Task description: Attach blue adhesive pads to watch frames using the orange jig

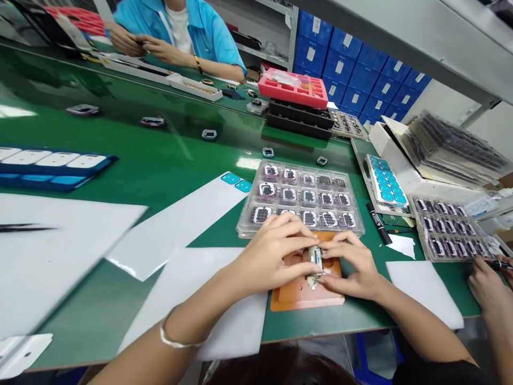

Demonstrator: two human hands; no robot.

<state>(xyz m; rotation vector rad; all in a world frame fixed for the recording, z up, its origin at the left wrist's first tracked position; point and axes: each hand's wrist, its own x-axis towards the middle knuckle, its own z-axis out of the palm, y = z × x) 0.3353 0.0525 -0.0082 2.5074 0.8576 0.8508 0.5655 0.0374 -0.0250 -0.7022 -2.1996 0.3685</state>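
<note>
Both hands meet over an orange fixture plate (286, 297) near the table's front edge. My left hand (276, 251) reaches in from the left, its thumb and fingers pressed on a small pale, shiny part (315, 258). From the other side my right hand (355, 264) grips the same part with its fingertips. The part's exact kind is hard to make out, since the fingers cover much of it. Just behind my hands lies a clear plastic tray (244, 219) with rows of small watch-like cases (308, 197).
White foam sheets (236, 326) and a glossy strip (172, 230) lie to the left. A black marker (379, 223) and a second filled tray (447, 230) are at right, near another person's hand (487, 283). Across the table sits a co-worker in blue (218, 37). Several cases dot the green table.
</note>
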